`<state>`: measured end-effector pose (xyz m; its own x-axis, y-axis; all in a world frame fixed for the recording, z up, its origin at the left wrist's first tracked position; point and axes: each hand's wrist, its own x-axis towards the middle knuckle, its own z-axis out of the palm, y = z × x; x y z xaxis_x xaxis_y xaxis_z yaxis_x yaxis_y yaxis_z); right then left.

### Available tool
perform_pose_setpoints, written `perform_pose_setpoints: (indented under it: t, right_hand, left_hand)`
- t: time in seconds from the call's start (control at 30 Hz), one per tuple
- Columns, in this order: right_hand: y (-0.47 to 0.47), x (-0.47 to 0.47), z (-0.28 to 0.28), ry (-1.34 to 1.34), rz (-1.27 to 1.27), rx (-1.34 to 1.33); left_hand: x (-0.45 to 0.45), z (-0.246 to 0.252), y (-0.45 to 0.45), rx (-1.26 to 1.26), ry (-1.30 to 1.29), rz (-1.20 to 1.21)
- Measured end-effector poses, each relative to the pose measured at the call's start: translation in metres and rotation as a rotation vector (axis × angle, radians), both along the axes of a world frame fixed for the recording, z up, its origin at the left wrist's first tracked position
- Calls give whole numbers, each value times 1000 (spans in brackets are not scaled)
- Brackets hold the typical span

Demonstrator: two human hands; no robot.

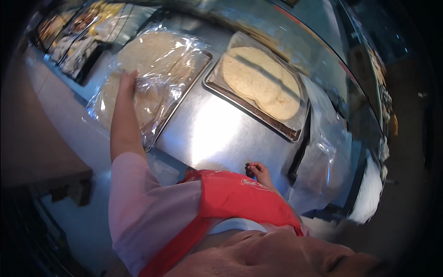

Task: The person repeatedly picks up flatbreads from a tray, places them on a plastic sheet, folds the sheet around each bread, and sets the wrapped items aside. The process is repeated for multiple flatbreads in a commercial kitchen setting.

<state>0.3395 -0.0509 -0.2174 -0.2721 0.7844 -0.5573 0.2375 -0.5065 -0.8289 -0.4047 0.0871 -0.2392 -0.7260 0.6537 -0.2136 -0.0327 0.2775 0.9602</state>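
Note:
My left hand reaches to the far left, onto large round flatbreads covered by crinkled clear plastic film. Its fingertips are hard to make out, so whether they grip the film or only rest there is unclear. Under the film, a metal tray's edge shows at the right side. Close to my red apron, my right hand has its fingers bent around a small dark object, too small to identify. Beyond it, a stack of uncovered flatbreads lies on paper in a rimmed metal tray.
Bare steel worktop lies between the trays. Food in dark containers stands at the upper left. Clear plastic sheeting hangs over the right side, near a white bag. A glass panel borders the far side.

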Motion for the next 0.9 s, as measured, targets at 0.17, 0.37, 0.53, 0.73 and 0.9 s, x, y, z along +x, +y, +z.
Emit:
perform_pose_setpoints:
  t: [0.17, 0.37, 0.53, 0.73, 0.9]
  right_hand:
    - [-13, 61, 2, -180, -132, 123]
    - [32, 144, 94, -604, -309, 928]
    - [56, 268, 141, -1356, -609, 1112]
    - [42, 353, 125, -1391, -460, 540]
    - [27, 385, 142, -984, -143, 555]
  left_hand:
    - [-26, -4, -8, -161, -159, -64]
    - [6, 26, -21, -198, -51, 109]
    - [104, 51, -91, 173, 251, 339]
    - [254, 40, -212, 12, 255, 177]
    - [343, 43, -276, 7, 180, 11]
